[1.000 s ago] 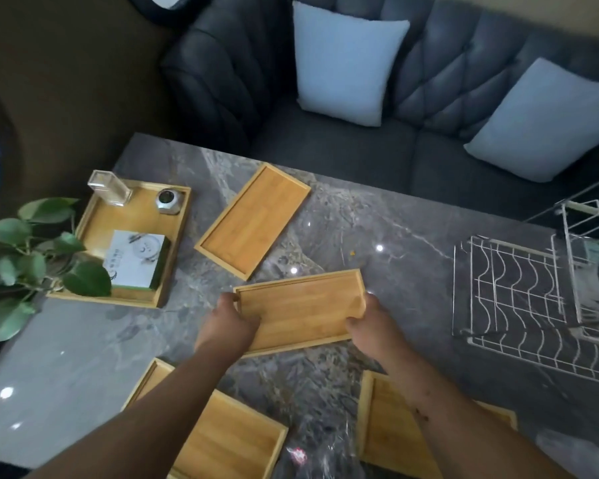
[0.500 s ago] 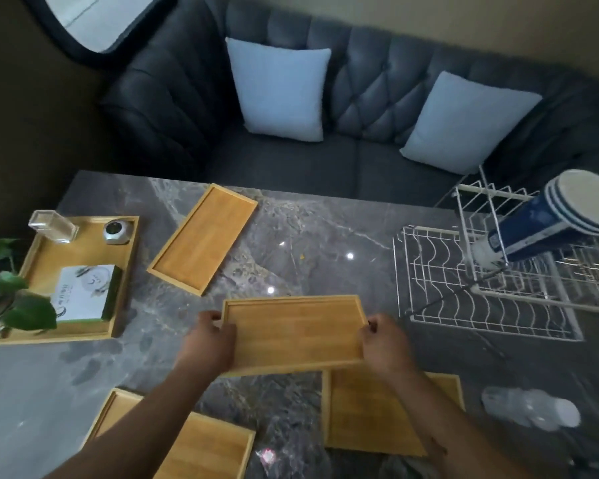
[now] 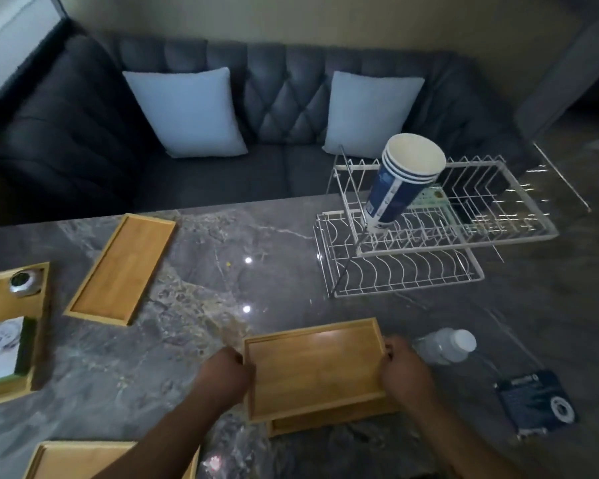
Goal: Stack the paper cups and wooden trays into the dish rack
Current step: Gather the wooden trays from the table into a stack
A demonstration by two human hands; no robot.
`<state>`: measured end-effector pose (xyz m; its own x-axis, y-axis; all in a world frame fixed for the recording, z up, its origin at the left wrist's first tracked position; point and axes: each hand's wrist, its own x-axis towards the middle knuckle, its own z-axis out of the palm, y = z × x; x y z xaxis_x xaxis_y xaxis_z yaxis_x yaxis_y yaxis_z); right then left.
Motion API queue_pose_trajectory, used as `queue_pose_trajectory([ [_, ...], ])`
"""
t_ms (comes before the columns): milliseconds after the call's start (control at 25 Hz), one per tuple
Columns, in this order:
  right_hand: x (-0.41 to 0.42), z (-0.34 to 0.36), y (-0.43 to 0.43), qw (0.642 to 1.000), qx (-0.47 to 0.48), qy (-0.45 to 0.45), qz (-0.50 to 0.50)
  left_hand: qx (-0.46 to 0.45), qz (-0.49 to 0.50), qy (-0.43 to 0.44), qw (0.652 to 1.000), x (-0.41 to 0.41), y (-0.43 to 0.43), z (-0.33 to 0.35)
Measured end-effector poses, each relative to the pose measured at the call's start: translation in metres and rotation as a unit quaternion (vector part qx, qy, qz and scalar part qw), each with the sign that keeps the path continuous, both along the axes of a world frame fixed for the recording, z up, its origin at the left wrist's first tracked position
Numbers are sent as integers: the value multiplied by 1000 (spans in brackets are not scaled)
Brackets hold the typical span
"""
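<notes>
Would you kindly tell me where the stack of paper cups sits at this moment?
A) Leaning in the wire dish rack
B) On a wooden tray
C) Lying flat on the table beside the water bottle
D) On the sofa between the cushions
A: the stack of paper cups leans tilted inside the wire dish rack, apart from the wooden tray that the left hand and right hand grip.
</notes>
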<state>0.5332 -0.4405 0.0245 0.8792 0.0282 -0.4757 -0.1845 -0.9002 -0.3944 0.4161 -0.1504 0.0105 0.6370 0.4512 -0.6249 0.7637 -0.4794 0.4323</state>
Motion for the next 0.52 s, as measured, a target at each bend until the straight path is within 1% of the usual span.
queue_pose_trajectory([
  [160,-6,-4,-31,1000,3,-1,-25,37,-73,40,996,6,-29,-12],
  [240,-9,-7,-42,999,5,2,-32,48,-94,52,993,7,-40,-18],
  [360,-11,-11,-52,999,15,-1,-29,32,-70,51,996,8,-52,-25],
  [520,-9,-19,-50,999,28,-4,-28,40,-33,41,998,11,-55,-30],
])
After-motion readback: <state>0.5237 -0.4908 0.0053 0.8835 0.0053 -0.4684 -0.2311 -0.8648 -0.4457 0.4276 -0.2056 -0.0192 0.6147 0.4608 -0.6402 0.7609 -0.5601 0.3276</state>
